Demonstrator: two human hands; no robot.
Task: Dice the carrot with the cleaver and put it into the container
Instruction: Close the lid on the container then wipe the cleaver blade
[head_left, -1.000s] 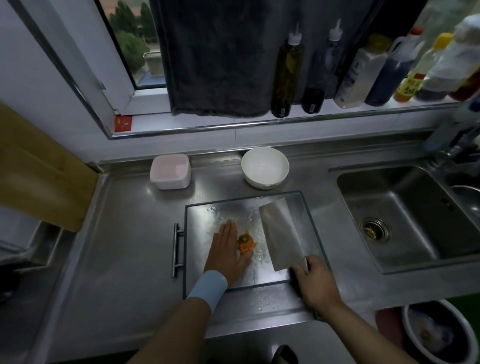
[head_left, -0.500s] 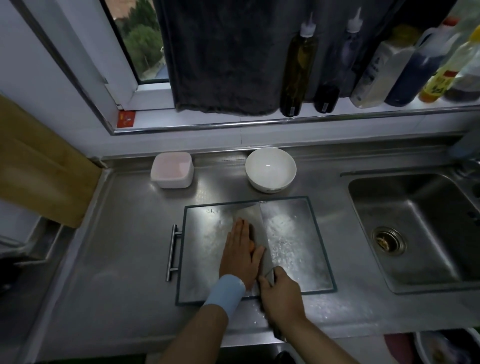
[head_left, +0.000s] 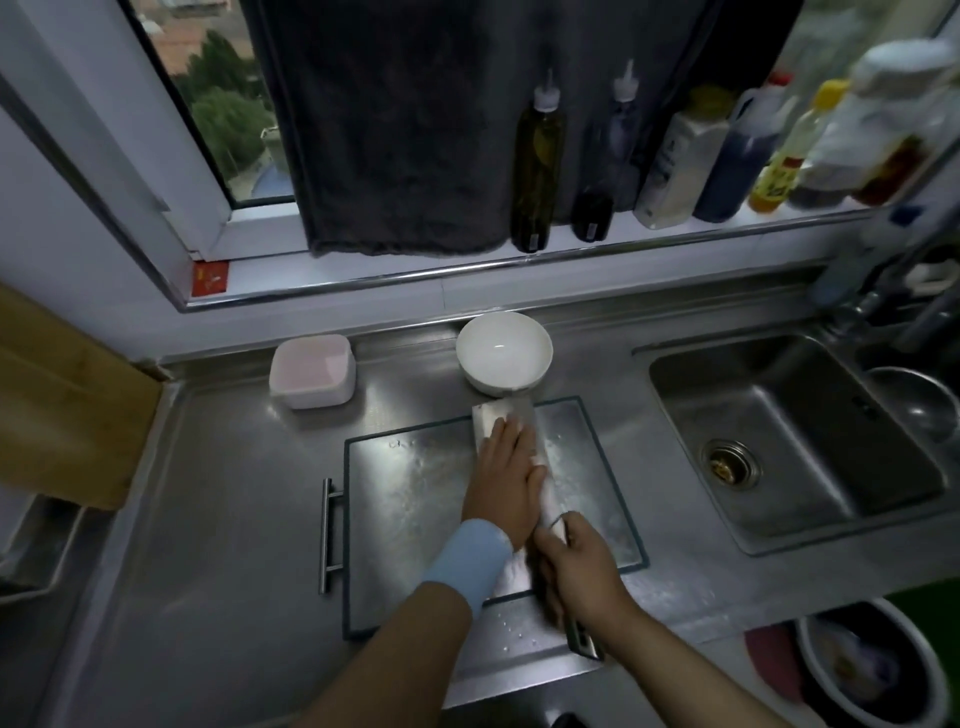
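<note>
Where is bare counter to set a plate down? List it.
Widest: steel counter left of the cutting board, bordered by the wooden panel and pink container. Narrower strip between cutting board and sink. Crowded: the bottles on the sill.

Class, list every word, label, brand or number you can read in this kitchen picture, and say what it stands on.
No text is readable.
Red sticker on the window frame: pale marks, too blurred.
White bottle on the sill: dark print, too blurred.
Yellow bottle: red and yellow label, too blurred.
Green bottle: small white label at its foot, too small.
Cutting board: faint corner mark, unreadable.
</note>
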